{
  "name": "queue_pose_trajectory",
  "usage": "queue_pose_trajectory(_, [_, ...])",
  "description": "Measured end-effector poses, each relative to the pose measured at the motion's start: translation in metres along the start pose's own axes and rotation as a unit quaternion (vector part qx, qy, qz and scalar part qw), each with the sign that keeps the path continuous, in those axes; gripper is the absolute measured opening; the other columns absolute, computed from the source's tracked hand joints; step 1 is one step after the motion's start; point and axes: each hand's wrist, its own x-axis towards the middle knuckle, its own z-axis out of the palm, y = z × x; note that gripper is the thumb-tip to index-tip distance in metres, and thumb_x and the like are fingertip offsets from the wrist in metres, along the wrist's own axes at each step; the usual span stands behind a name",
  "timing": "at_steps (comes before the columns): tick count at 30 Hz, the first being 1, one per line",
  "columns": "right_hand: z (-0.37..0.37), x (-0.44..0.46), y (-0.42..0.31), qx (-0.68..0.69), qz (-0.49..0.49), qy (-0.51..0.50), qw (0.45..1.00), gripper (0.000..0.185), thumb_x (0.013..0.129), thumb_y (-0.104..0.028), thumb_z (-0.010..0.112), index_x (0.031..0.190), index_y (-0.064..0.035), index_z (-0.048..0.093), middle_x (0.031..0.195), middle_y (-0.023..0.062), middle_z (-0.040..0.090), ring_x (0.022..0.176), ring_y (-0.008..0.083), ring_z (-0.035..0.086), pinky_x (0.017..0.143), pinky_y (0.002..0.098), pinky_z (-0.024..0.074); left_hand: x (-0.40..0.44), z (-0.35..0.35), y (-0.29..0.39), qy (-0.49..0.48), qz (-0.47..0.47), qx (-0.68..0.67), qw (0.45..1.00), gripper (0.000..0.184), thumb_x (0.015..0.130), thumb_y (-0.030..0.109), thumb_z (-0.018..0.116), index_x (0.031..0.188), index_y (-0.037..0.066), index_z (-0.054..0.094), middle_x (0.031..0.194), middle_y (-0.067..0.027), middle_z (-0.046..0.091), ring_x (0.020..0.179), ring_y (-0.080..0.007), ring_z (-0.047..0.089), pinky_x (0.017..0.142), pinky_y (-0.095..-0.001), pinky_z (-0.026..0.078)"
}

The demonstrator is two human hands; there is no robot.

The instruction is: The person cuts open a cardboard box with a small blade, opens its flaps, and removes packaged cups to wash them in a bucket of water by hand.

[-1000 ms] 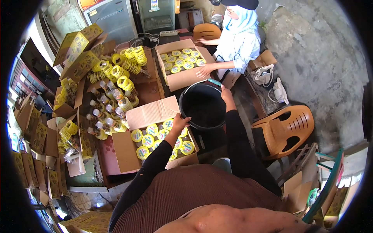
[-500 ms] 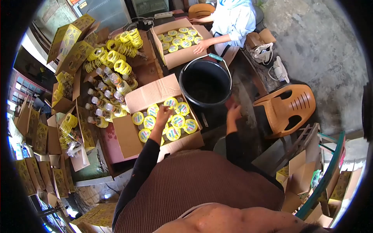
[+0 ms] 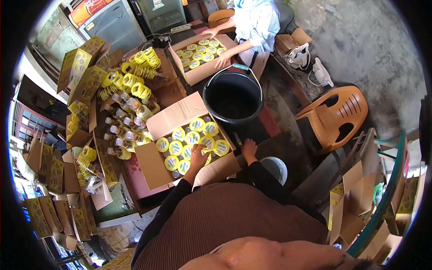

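An open cardboard box [image 3: 154,167] in front of me holds several rows of round cups with yellow lids [image 3: 175,147] printed "Lemon". My left hand [image 3: 198,156] reaches into it, fingers bent down around the edge of a yellow-lidded cup near the front right; the palm hides most of that cup. Just outside the box's right side is my right hand [image 3: 249,149], its fingers loosely bent and apart with nothing visible in them. A thin flat metallic strip [image 3: 237,138] lies beside it on the dark table. Beyond stands a black bucket [image 3: 232,120] with a wire handle.
Across the table, a person in a striped shirt [image 3: 258,27] has both hands on a second box [image 3: 204,72] of yellow-lidded cups. Bottles [image 3: 121,119] and stacked yellow rings [image 3: 144,57] crowd the left. A white pail [image 3: 281,170] and brown chair [image 3: 335,118] are right.
My left hand has moved down and right across the lids. My right hand has come down and left toward the box. The other person's far hand has moved onto their box.
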Motion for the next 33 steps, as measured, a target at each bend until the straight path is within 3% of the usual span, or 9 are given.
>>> queue_pose_trajectory(6, [-0.003,0.004,0.003,0.020,0.006,-0.039,0.999,0.031,0.078,-0.030,0.071,0.097,-0.0066,0.064,0.102,0.0137,0.065,0.100,0.0336,0.060,0.080,0.0469,0.0485,-0.005,-0.001,-0.002,0.002,0.031,0.026,0.999,0.036,0.070,0.013,0.076,0.103,0.006,0.062,0.103,-0.0167,0.056,0.098,-0.0350,0.055,0.087,-0.0437,0.045])
queue_pose_trajectory(10, [0.002,0.013,0.005,0.011,0.015,-0.072,0.997,0.024,0.081,-0.027,0.066,0.093,-0.0060,0.067,0.099,0.0165,0.068,0.095,0.0353,0.064,0.079,0.0475,0.0505,-0.008,-0.006,0.002,-0.018,-0.002,-0.027,0.999,0.035,0.070,0.011,0.075,0.103,0.006,0.062,0.103,-0.0160,0.056,0.101,-0.0346,0.054,0.088,-0.0437,0.044])
queue_pose_trajectory(15, [-0.004,0.016,0.004,0.015,0.020,-0.098,0.995,0.023,0.082,-0.026,0.063,0.092,-0.0053,0.067,0.097,0.0177,0.068,0.093,0.0362,0.065,0.078,0.0475,0.0514,-0.013,-0.003,0.005,0.038,0.055,0.047,0.997,0.032,0.070,0.009,0.075,0.099,0.004,0.062,0.095,-0.0153,0.056,0.095,-0.0329,0.056,0.085,-0.0417,0.045])
queue_pose_trajectory(19, [-0.002,0.020,0.009,0.031,-0.005,-0.103,0.994,0.023,0.082,-0.025,0.063,0.092,-0.0053,0.067,0.096,0.0178,0.068,0.093,0.0376,0.065,0.076,0.0484,0.0520,-0.012,0.000,0.004,0.020,0.007,0.031,0.999,0.035,0.069,0.009,0.075,0.101,0.006,0.062,0.102,-0.0165,0.055,0.101,-0.0351,0.053,0.089,-0.0437,0.044])
queue_pose_trajectory(21, [0.003,0.018,0.011,0.029,-0.026,-0.101,0.994,0.024,0.081,-0.026,0.063,0.093,-0.0052,0.066,0.096,0.0176,0.068,0.093,0.0379,0.065,0.076,0.0487,0.0521,-0.011,0.001,0.003,0.031,0.015,0.033,0.999,0.033,0.070,0.010,0.075,0.100,0.006,0.062,0.098,-0.0170,0.056,0.096,-0.0355,0.054,0.084,-0.0444,0.044])
queue_pose_trajectory(23, [-0.005,0.020,0.007,0.008,-0.011,-0.170,0.985,0.035,0.088,-0.027,0.059,0.114,-0.0031,0.057,0.108,0.0174,0.065,0.101,0.0360,0.063,0.082,0.0458,0.0508,-0.008,0.001,0.003,0.024,0.004,0.035,0.999,0.035,0.071,0.012,0.075,0.103,0.006,0.062,0.099,-0.0175,0.055,0.097,-0.0362,0.053,0.084,-0.0449,0.044])
queue_pose_trajectory(26, [-0.015,0.019,0.003,0.051,0.020,-0.186,0.981,0.035,0.089,-0.025,0.058,0.116,-0.0030,0.056,0.112,0.0190,0.063,0.105,0.0359,0.061,0.082,0.0455,0.0509,-0.008,0.002,0.021,0.046,-0.019,0.100,0.994,0.037,0.070,0.012,0.075,0.104,0.006,0.062,0.101,-0.0167,0.057,0.099,-0.0354,0.054,0.087,-0.0439,0.044])
queue_pose_trajectory(30, [-0.030,0.015,0.003,0.097,-0.013,-0.193,0.976,0.034,0.088,-0.023,0.059,0.117,-0.0051,0.056,0.113,0.0179,0.063,0.106,0.0351,0.060,0.084,0.0461,0.0505,-0.007,0.007,0.046,-0.002,0.048,0.135,0.990,0.054,0.066,0.017,0.077,0.117,0.011,0.059,0.117,-0.0138,0.052,0.114,-0.0366,0.044,0.095,-0.0498,0.040])
queue_pose_trajectory(33, [-0.016,0.019,0.012,0.082,-0.048,-0.175,0.980,0.034,0.085,-0.022,0.061,0.118,-0.0106,0.059,0.107,0.0151,0.066,0.102,0.0350,0.062,0.085,0.0454,0.0507,-0.001,0.013,0.061,-0.085,0.103,0.191,0.973,0.070,0.067,0.003,0.065,0.133,0.016,0.048,0.132,-0.0109,0.046,0.121,-0.0366,0.041,0.098,-0.0539,0.036])
